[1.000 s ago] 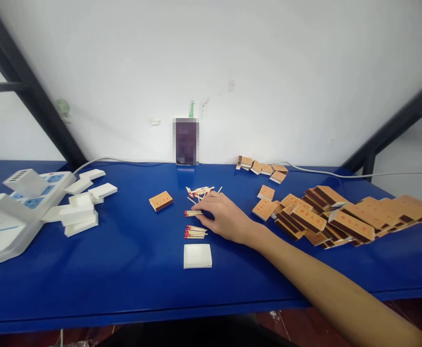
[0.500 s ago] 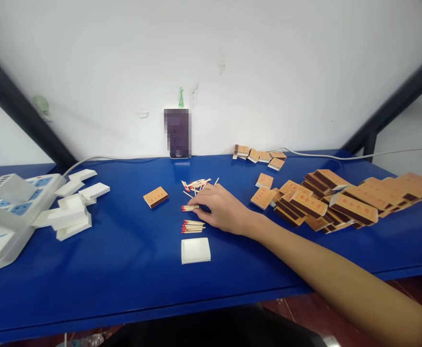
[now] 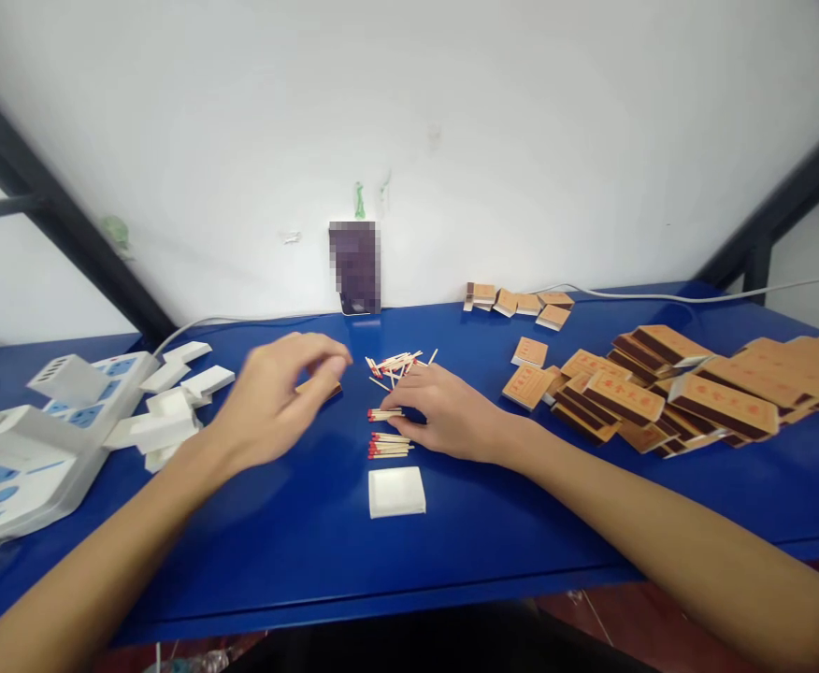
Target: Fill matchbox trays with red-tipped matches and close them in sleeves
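Observation:
My right hand [image 3: 452, 421] rests palm down on the blue table [image 3: 276, 551], its fingertips touching a small bundle of red-tipped matches [image 3: 384, 413]. A second aligned bundle [image 3: 390, 448] lies just in front of it, and loose matches [image 3: 396, 365] are scattered behind. My left hand [image 3: 280, 397] hovers over a single orange matchbox [image 3: 332, 390], fingers curved and apart, holding nothing. A white inner tray [image 3: 396, 492] lies near the table's front edge.
Several orange matchboxes are heaped at the right [image 3: 662, 393], a few more at the back [image 3: 514, 301]. White inner trays [image 3: 171, 411] and a white power strip [image 3: 37, 439] sit at the left. A blurred dark object [image 3: 355, 266] leans on the wall.
My left hand has come into view from the left and reached over the single orange matchbox. My right hand has stayed on the match bundle.

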The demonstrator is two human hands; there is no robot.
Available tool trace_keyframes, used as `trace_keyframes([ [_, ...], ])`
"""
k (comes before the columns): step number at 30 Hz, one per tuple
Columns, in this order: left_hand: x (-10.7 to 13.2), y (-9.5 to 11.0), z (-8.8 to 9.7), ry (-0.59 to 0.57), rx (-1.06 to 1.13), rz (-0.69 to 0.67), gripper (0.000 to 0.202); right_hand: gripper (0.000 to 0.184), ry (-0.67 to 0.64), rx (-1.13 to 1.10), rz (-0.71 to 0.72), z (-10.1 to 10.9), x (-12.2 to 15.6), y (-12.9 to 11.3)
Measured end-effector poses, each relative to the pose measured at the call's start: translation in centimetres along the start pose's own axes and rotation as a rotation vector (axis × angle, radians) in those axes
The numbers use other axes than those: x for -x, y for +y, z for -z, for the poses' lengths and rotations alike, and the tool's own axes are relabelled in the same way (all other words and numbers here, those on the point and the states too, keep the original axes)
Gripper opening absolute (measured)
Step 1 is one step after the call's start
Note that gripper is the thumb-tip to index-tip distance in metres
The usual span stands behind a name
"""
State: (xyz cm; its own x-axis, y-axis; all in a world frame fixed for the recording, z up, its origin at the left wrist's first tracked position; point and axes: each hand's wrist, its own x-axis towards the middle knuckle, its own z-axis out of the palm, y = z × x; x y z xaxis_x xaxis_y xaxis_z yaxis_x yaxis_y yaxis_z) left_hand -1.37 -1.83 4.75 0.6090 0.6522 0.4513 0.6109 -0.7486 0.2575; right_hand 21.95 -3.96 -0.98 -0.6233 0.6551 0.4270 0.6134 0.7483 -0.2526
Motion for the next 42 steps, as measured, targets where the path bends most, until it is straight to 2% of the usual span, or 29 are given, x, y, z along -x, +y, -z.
trace_keyframes([
  [4, -0.2, -0.8, -2.6, -0.155, -0.185, -0.08, 0.028, 0.017, 0.088, 0.077, -0.073, 0.1, 0.1, 0.2],
  [9, -0.2, -1.0, -4.3, -0.194, -0.329, -0.136, 0.028, 0.021, 0.081, 0.174, -0.176, 0.1, 0.2, 0.5],
  [15, -0.5, -1.4, -4.7, -0.156, -0.382, -0.131, 0.027, 0.025, 0.034, 0.19, -0.156, -0.3, 0.2, 0.6],
  [22, 0.2, -1.1, -4.8, -0.125, -0.281, -0.202, 0.033, 0.031, -0.028, 0.252, -0.216, -0.2, -0.1, 0.5],
  [29, 0.4, -0.6, -4.9, -0.194, -0.248, -0.203, 0.037, 0.034, -0.125, 0.347, -0.224, -0.2, -0.4, 0.1],
  [35, 0.4, -0.8, -5.1, -0.251, -0.304, -0.191, 0.044, 0.034, -0.138, 0.333, -0.215, -0.2, -0.5, 0.3],
  [42, 0.3, -0.7, -4.8, -0.264, -0.269, -0.193, 0.04, 0.03, -0.11, 0.296, -0.212, -0.1, -0.3, 0.4],
])
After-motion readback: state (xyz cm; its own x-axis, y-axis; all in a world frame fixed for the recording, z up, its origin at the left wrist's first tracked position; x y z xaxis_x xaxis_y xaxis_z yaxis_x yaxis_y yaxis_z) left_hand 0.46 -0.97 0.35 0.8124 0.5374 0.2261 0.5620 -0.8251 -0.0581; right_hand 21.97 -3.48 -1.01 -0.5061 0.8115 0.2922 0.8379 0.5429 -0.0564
